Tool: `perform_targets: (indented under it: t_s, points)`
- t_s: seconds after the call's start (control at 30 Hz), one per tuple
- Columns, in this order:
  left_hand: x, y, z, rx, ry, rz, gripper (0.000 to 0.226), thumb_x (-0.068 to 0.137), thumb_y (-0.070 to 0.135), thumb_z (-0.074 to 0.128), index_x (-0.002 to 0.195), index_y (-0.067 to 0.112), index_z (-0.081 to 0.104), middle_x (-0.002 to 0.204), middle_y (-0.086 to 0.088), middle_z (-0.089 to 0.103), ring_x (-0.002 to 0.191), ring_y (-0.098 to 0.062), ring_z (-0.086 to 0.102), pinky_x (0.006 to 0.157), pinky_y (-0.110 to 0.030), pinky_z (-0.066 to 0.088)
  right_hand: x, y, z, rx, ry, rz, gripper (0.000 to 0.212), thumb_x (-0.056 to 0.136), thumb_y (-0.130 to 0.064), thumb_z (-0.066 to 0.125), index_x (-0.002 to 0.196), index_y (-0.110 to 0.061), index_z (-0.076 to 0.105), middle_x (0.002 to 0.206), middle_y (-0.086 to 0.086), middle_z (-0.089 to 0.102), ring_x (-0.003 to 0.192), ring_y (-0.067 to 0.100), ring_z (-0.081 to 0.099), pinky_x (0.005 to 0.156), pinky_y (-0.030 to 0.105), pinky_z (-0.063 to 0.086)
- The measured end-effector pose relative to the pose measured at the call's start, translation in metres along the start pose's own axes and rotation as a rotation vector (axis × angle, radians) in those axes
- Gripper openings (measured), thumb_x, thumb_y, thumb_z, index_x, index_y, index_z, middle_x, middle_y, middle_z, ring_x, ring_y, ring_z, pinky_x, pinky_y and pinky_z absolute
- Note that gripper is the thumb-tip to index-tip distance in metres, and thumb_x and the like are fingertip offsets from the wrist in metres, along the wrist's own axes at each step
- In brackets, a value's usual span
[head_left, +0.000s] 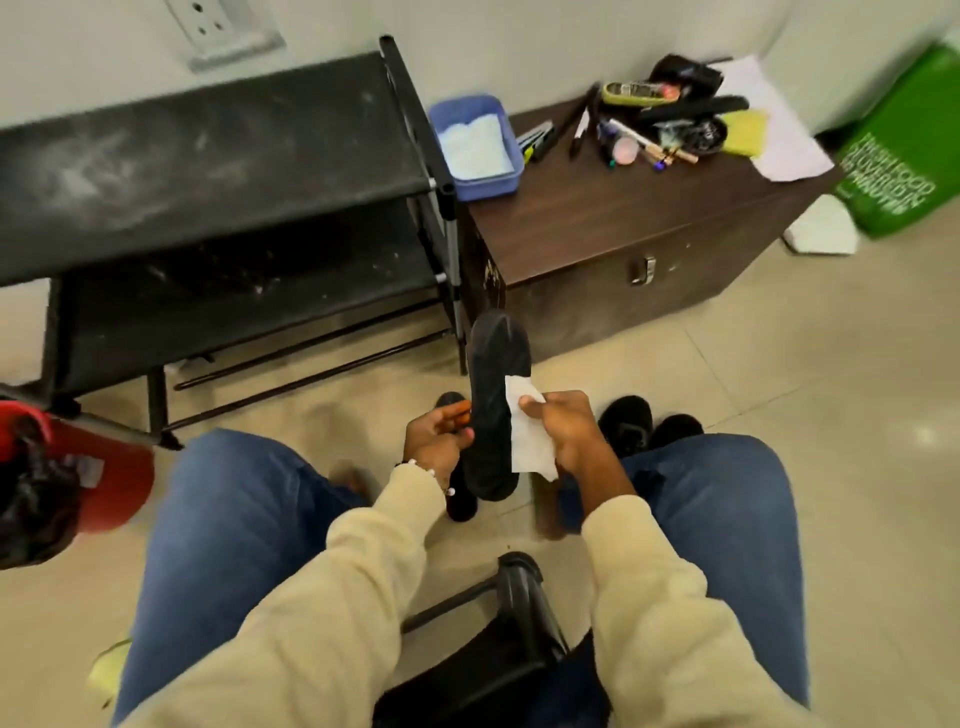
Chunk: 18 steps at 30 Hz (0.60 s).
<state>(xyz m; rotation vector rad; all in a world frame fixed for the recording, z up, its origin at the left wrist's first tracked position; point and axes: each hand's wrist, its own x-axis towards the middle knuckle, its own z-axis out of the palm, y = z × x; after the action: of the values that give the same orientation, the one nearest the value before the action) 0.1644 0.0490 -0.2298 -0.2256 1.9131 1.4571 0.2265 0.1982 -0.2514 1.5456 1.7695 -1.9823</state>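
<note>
Black rack (208, 130) and brown cabinet (649, 218) stand against the wall ahead. The black shoe (493, 395) is held between the knees, clear of the floor, toe up, apparently sole toward the camera (blur limits certainty), exposing it for wiping. Left hand (434, 441): fingers curled round its lower left side, steadying it. Right hand (566, 431): thumb and fingers pinch the white wipe (527, 441) against the shoe's right edge
</note>
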Motion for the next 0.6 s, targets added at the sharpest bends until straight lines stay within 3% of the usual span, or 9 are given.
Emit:
perform_targets:
  t_s: [0.07,0.17,0.23,0.33,0.5,0.6]
  points:
    - [-0.014,0.012,-0.002,-0.060,0.009,0.042,0.041,0.087,-0.014,0.055,0.122,0.005,0.062,0.109,-0.001,0.065,0.107,-0.019,0.060,0.099,-0.033,0.048,-0.034,-0.026,-0.010,0.043,-0.049,-0.023,0.018,0.086,-0.015,0.068,0.091,0.002,0.065,0.093,0.015,0.069,0.081,0.033,0.067,0.074,0.045,0.057]
    - [-0.031,0.032,-0.005,-0.103,-0.012,0.140,0.039,0.088,-0.013,0.054,0.122,0.004,0.063,0.113,-0.004,0.066,0.104,-0.017,0.061,0.097,-0.031,0.049,-0.063,-0.052,-0.023,0.063,-0.088,-0.121,0.013,0.087,-0.010,0.065,0.078,-0.001,0.064,0.070,0.004,0.067,0.066,0.022,0.063,0.057,0.029,0.053]
    - [-0.030,0.047,-0.005,-0.126,-0.029,0.183,0.039,0.088,-0.012,0.055,0.122,0.004,0.063,0.115,-0.006,0.067,0.106,-0.018,0.063,0.097,-0.034,0.050,-0.067,-0.066,-0.029,0.073,-0.070,-0.168,0.012,0.086,-0.013,0.068,0.076,-0.006,0.067,0.073,0.004,0.070,0.070,0.024,0.066,0.063,0.032,0.056]
    - [-0.020,0.076,0.001,-0.110,-0.057,0.283,0.036,0.087,-0.009,0.059,0.119,0.007,0.064,0.110,-0.005,0.069,0.106,-0.019,0.064,0.094,-0.032,0.052,-0.062,-0.088,-0.035,0.159,-0.023,-0.223,0.010,0.085,-0.014,0.069,0.088,-0.004,0.069,0.093,0.011,0.071,0.083,0.030,0.068,0.078,0.043,0.057]
    - [0.018,0.118,0.016,0.077,-0.147,0.438,0.043,0.084,-0.003,0.067,0.127,0.002,0.058,0.120,-0.008,0.064,0.106,-0.018,0.062,0.091,-0.024,0.049,-0.021,-0.123,-0.042,0.261,0.123,-0.248,0.018,0.084,-0.011,0.069,0.099,-0.001,0.065,0.103,0.011,0.067,0.088,0.028,0.066,0.073,0.040,0.057]
    - [0.048,0.131,0.023,0.280,-0.188,0.486,0.057,0.080,0.006,0.074,0.134,0.008,0.054,0.126,-0.004,0.060,0.108,-0.019,0.060,0.092,-0.028,0.049,0.011,-0.138,-0.047,0.259,0.177,-0.245,0.015,0.085,-0.013,0.069,0.096,-0.004,0.063,0.103,0.009,0.066,0.088,0.026,0.065,0.072,0.040,0.056]
